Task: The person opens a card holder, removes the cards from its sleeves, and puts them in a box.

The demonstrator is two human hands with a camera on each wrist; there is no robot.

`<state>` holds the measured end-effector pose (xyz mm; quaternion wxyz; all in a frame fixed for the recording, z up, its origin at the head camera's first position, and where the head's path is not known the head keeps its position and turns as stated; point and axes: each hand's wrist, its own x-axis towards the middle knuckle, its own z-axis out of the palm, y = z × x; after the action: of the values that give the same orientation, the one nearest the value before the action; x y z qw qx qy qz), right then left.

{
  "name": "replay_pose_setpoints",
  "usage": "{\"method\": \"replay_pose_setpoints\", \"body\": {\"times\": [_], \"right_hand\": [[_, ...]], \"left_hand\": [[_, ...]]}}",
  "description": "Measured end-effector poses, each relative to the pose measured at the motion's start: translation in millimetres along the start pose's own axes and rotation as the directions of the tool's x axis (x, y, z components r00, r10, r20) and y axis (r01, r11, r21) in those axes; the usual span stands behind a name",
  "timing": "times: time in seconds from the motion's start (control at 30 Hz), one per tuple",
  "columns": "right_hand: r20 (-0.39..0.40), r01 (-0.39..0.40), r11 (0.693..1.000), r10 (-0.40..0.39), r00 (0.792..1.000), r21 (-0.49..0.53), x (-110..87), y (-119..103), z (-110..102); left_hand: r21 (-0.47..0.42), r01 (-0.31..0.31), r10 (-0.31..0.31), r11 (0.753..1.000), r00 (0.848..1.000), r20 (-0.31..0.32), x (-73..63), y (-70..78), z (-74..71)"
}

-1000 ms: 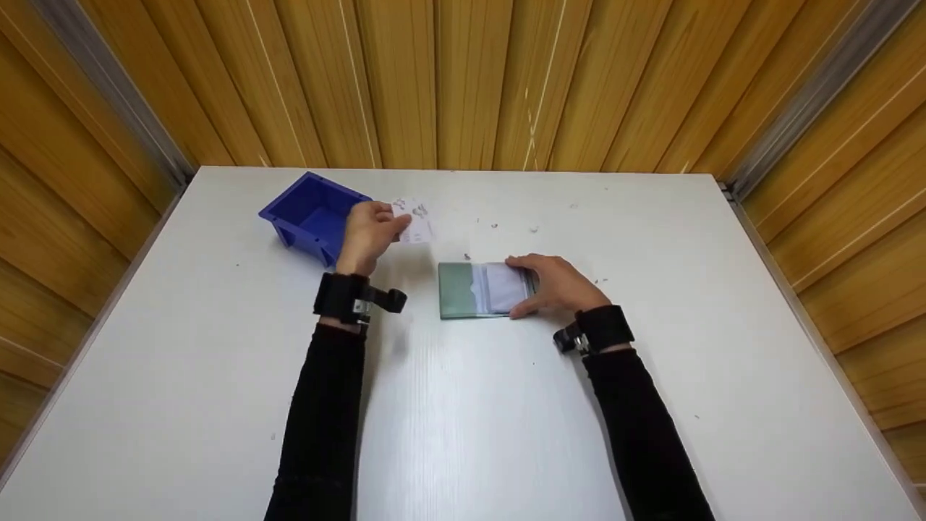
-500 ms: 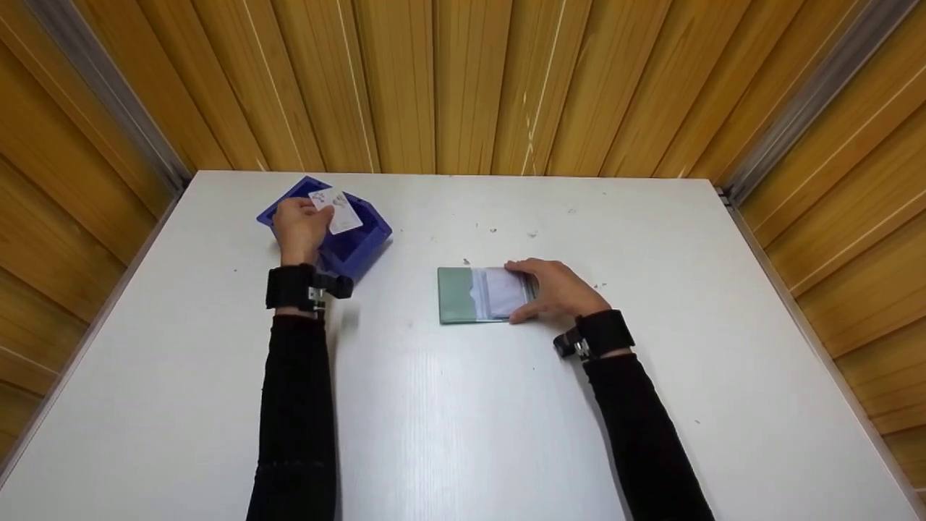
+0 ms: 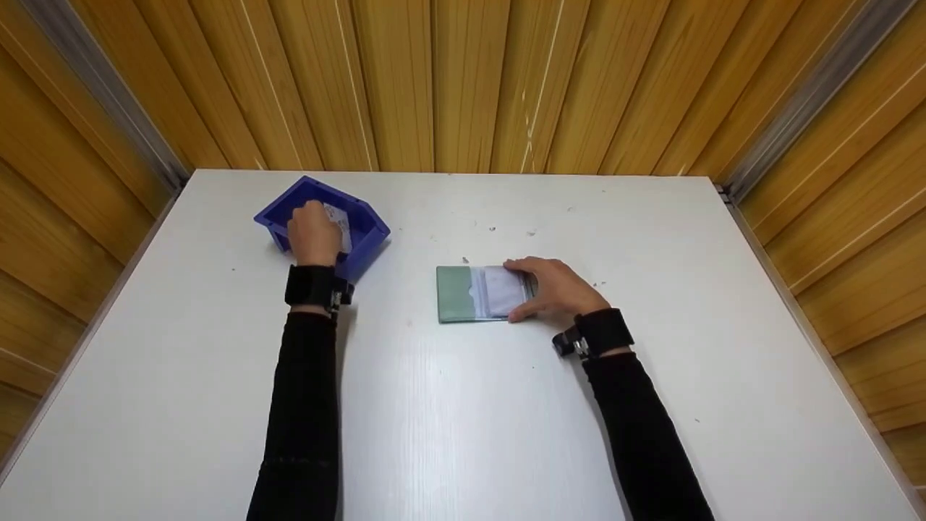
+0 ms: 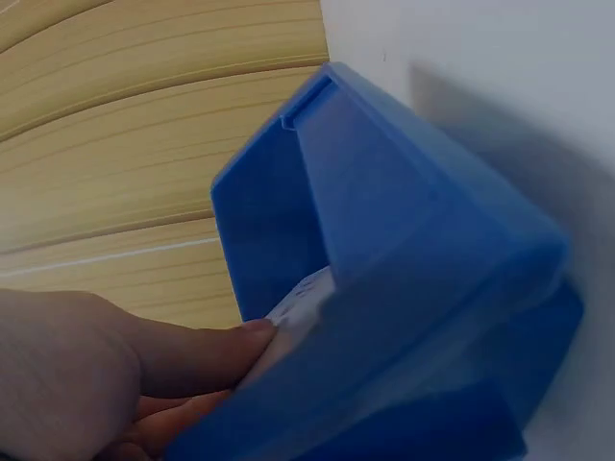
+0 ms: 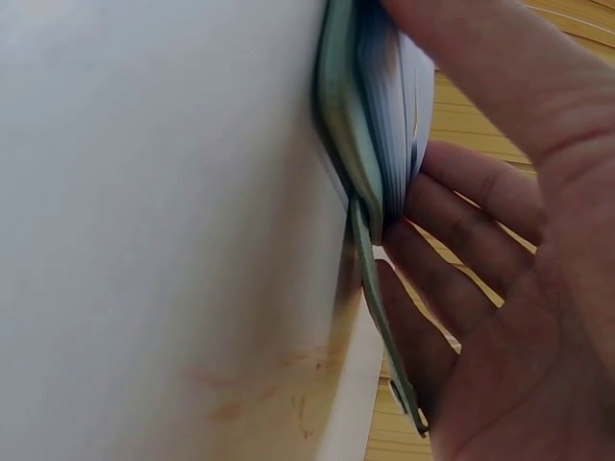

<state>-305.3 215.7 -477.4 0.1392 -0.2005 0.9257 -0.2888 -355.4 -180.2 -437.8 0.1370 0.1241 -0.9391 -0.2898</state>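
My left hand (image 3: pixel 315 233) is down inside a blue plastic bin (image 3: pixel 373 235) at the back left of the table. It pinches a white printed card (image 3: pixel 338 224); in the left wrist view the thumb lies on the card (image 4: pixel 306 300), whose lower part is hidden by the bin wall (image 4: pixel 375 182). Near the table's middle lies an opened green card holder (image 3: pixel 455 295) with clear sleeves (image 3: pixel 504 291). My right hand (image 3: pixel 561 291) grips its right end, thumb at the near edge and fingers at the far edge. The right wrist view shows the stacked sleeves (image 5: pixel 389 125) from the side.
The white table (image 3: pixel 463 427) carries small dark scraps (image 3: pixel 532 233) beyond the card holder. Wood-patterned panels (image 3: pixel 463 87) stand behind the table and at both sides.
My left hand has carried the card leftward from beside the bin, over it and down inside. The bin looks turned slightly since the first frame. My right hand keeps its grip on the card holder.
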Motion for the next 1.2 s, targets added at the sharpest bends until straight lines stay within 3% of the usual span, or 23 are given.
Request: {"method": "replay_pose_setpoints", "body": {"times": [0.23, 0.43, 0.6, 0.8, 0.97, 1.2], "right_hand": [[0.004, -0.005, 1.000, 0.005, 1.000, 0.004, -0.6, -2, 0], [-0.001, -0.025, 1.000, 0.025, 1.000, 0.015, -2.4, 0, 0], [-0.004, -0.025, 1.000, 0.025, 1.000, 0.008, -3.6, 1, -1], [-0.007, -0.029, 1.000, 0.029, 1.000, -0.006, -2.3, -1, 0], [-0.015, -0.001, 1.000, 0.001, 1.000, 0.001, -1.2, -2, 1], [-0.015, 0.017, 1.000, -0.017, 1.000, -0.004, 0.9, -3, 1]], "left_hand": [[0.189, -0.026, 0.011, 0.982, 0.997, 0.079, -2.2, 4.6, 8.4], [0.341, -0.025, -0.007, 0.940, 0.996, 0.090, -3.2, 11.7, 15.9], [0.444, -0.019, -0.054, 0.896, 0.987, 0.151, -3.8, 15.0, 21.2], [0.494, -0.022, -0.109, 0.869, 0.966, 0.234, -3.3, 14.8, 23.3], [0.514, -0.051, -0.101, 0.856, 0.959, 0.264, -5.9, 12.4, 20.3], [0.495, -0.035, -0.107, 0.868, 0.961, 0.256, -6.3, 10.4, 17.7]]}}
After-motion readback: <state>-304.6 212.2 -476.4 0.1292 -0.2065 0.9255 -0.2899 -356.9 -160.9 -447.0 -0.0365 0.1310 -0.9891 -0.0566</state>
